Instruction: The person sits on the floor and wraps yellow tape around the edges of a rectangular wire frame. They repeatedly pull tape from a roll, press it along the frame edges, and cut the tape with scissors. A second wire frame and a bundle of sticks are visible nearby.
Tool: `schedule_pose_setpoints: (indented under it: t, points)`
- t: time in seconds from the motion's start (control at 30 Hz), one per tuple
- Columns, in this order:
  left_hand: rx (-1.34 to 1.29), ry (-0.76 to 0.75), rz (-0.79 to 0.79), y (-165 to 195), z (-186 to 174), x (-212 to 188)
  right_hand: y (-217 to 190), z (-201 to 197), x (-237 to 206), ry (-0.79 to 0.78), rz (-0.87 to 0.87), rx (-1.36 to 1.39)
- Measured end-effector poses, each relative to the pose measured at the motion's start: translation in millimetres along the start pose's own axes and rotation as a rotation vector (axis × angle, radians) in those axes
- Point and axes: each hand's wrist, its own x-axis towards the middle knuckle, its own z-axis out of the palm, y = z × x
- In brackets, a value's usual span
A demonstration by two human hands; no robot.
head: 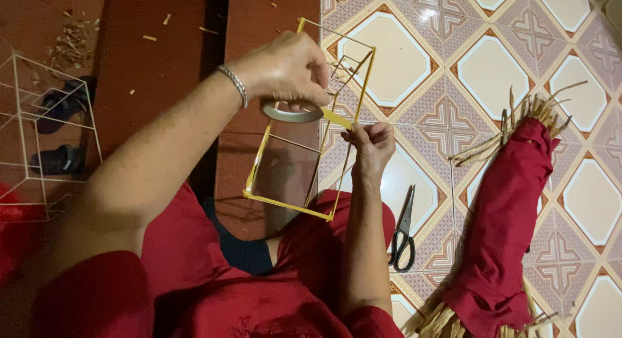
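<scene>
Yellow tape covers the thin sticks of a box-shaped frame [304, 150] that the person holds up over the lap, between the knees and the floor; its long edges run away from the camera, its faces are open, and bare, paler sticks cross inside it near the far end. The left hand [288, 69] comes in from above with a silver bracelet [234, 85] on the wrist, its fingers curled shut around a roll of tape [291, 111] that sits pressed against one yellow edge. The right hand [370, 144] is below and just beside it, fingers pinched closed on the same edge where a short yellow strip runs from the roll. The nearest thing to a container is a red cloth bundle [502, 228] lying on the patterned floor tiles [492, 72] to the right: it is wrapped round a sheaf of thin bamboo strips [531, 111], whose ends stick out at both the far and near ends. Between the bundle and the person's leg lies a pair of black-handled scissors [403, 231], closed, touching neither. On the left, on the reddish-brown floor [155, 72], stands a second, untaped wire-like frame [48, 131] of pale sticks with dark sandals [61, 127] seen through it, and a scatter of wood shavings [71, 43] beyond.
</scene>
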Motion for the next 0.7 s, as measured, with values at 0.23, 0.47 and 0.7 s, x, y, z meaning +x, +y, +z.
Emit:
schedule_pose_setpoints:
  t: [0.23,0.47,0.7]
  points:
    - [0.222,-0.072,-0.198,-17,-25,-1,9,-4,3,-0.017,-0.014,0.019]
    - [0.432,-0.047,-0.354,-52,3,-3,4,-4,1,-0.047,-0.012,0.021]
    - [0.562,-0.073,-0.369,-73,26,-1,-2,-2,-2,-0.086,-0.029,-0.035]
